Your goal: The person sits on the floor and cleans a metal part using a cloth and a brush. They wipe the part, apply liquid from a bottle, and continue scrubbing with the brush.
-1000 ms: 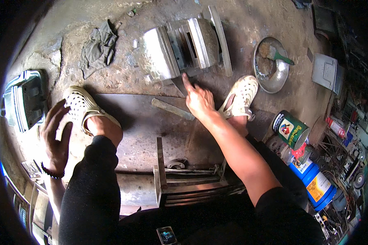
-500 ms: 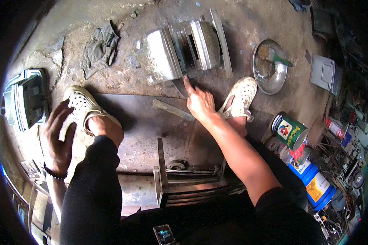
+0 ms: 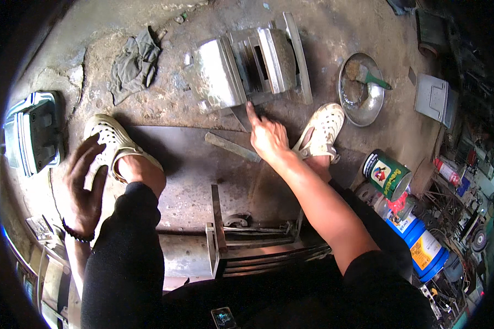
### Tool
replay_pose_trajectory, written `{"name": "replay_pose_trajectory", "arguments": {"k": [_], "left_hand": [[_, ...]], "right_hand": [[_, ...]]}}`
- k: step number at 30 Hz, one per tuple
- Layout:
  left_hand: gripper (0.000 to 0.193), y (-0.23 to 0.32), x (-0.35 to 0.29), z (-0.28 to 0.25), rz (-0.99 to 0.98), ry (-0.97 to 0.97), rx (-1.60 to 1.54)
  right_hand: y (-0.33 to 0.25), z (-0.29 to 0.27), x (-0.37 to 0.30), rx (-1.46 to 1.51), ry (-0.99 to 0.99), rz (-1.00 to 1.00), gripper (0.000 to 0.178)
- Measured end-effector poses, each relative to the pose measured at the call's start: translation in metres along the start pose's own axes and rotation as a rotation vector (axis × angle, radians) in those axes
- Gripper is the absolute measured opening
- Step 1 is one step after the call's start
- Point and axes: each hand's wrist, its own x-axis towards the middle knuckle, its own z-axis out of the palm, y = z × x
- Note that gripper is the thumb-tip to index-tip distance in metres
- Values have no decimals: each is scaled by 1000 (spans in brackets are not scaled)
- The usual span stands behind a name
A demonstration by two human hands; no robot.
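A large shiny metal part (image 3: 217, 71), rounded and divided by dark slots, lies on the floor ahead of me. My right hand (image 3: 270, 140) reaches toward its near edge with the index finger stretched out. That fingertip is at or very near the edge; I cannot tell whether it touches. The other fingers are bent and appear to hold nothing. My left hand (image 3: 86, 186), with a dark beaded bracelet (image 3: 78, 231) at the wrist, hangs with fingers apart beside my left clog (image 3: 107, 137). A flat metal bar (image 3: 233, 147) lies between my feet.
A metal bowl (image 3: 374, 104) with a green-handled brush (image 3: 373, 79) sits at the far right. Nearer are a green can (image 3: 388, 176) and a blue bucket (image 3: 425, 249). A grey rag (image 3: 136, 66) lies far left. A slatted metal frame (image 3: 263, 249) stands close to me.
My left hand has shifted slightly right and down. My right hand has stayed at the metal part's near edge with the finger extended.
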Motion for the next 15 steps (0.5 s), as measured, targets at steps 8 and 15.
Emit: {"name": "replay_pose_trajectory", "arguments": {"k": [8, 15], "left_hand": [[33, 21, 4, 5, 0, -3, -123], [32, 23, 3, 4, -21, -51, -111]], "right_hand": [[0, 1, 0, -47, 1, -5, 61], [-3, -2, -1, 32, 68, -14, 69]]}}
